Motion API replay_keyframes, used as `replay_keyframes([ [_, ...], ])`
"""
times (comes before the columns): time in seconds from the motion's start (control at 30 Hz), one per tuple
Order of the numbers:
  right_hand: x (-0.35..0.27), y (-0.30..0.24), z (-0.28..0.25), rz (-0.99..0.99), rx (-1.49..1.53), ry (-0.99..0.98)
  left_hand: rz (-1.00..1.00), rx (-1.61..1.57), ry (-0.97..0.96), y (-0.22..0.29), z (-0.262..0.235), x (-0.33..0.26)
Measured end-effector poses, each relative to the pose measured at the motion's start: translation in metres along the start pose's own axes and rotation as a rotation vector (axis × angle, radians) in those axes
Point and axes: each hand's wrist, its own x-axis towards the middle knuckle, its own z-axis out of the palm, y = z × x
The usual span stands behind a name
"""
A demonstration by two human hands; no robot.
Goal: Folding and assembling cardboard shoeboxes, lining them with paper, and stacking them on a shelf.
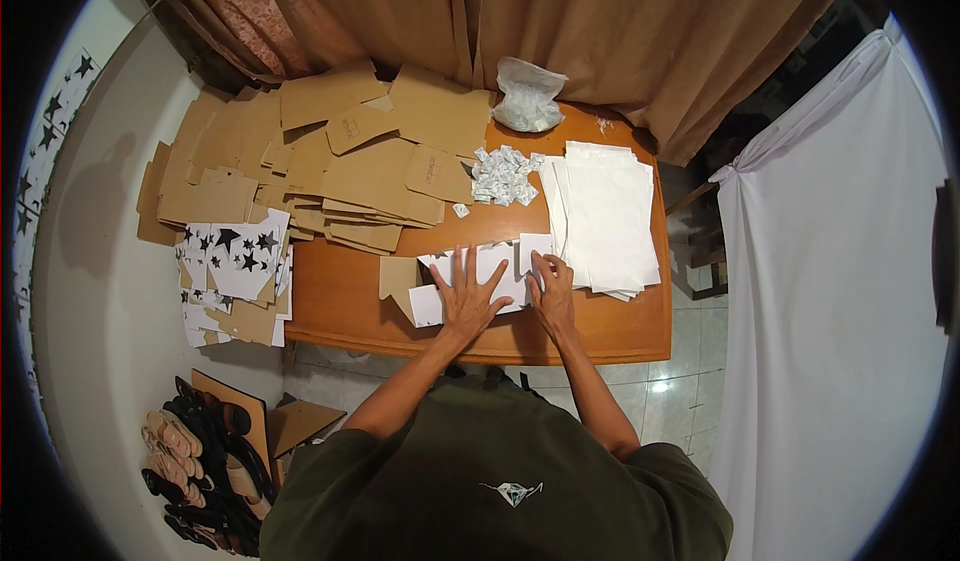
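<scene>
A folded cardboard piece (494, 260) faced in white with dark star marks lies on the wooden table in front of me. Its brown flap (401, 275) sticks out on the left, and a small white flap (535, 245) stands at its right end. My left hand (465, 299) presses flat on the white face, fingers spread wide. At the right end, my right hand (552, 291) has its fingers bent around the edge by the small flap. The fingers hide part of that edge.
Brown cardboard pieces (370, 176) are heaped at the far left, with star-printed pieces (240, 261) nearer. Small white packets (503, 176) lie behind the work, below a clear plastic bag (528, 96). White sheets (605, 216) are stacked right. Shoes (205, 461) stand lower left.
</scene>
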Motion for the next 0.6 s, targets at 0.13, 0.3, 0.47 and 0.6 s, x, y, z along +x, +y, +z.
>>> replay_keyframes([
  [0.13, 0.001, 0.004, 0.009, -0.039, -0.055, 0.121, -0.084, -0.066, -0.095, 0.010, -0.003, -0.006],
  [0.3, 0.009, 0.008, 0.010, 0.012, 0.010, 0.093, 0.052, -0.219, -0.076, -0.007, 0.005, -0.001],
  [0.47, 0.012, 0.002, 0.007, 0.065, -0.013, 0.061, 0.137, -0.201, -0.038, -0.012, 0.014, -0.004],
  [0.6, 0.011, 0.000, 0.005, 0.073, -0.023, 0.035, 0.188, -0.173, -0.040, -0.010, 0.014, -0.007],
])
